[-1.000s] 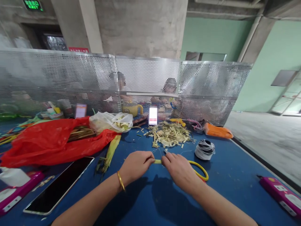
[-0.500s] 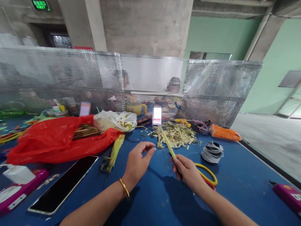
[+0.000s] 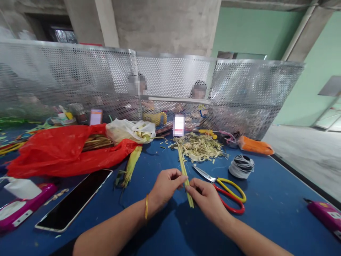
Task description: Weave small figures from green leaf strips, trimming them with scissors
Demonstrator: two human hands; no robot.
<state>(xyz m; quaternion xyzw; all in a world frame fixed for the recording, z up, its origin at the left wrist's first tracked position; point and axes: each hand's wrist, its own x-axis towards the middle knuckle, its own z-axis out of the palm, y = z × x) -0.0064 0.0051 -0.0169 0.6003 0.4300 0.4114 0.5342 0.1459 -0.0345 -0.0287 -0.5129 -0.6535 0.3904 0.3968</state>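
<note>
Pale green strips [image 3: 183, 167] run lengthwise between my two hands, their near ends poking out below the fingers. My left hand [image 3: 169, 185], with a gold bangle at the wrist, pinches them from the left. From the right, my right hand [image 3: 204, 195] is closed on the same strips, its fingertips nearly touching the left ones. Scissors [image 3: 230, 193] with a red and a yellow handle lie just right of my right hand, blades pointing away to the left. Beyond the strips' far ends spreads a heap of dry shreds [image 3: 204, 146].
A phone [image 3: 76, 201], a red plastic bag [image 3: 55, 151], a white bag [image 3: 128, 131] and husks [image 3: 132, 165] are at the left. To the right lie a white cord spool [image 3: 241, 167], an orange packet [image 3: 255, 145] and a purple device [image 3: 325, 215]. Behind stands a perforated metal screen [image 3: 173, 76].
My left hand has moved right and closed on the strips. My right hand has come down slightly, and the strips stand more upright in view. The scissors now show fully.
</note>
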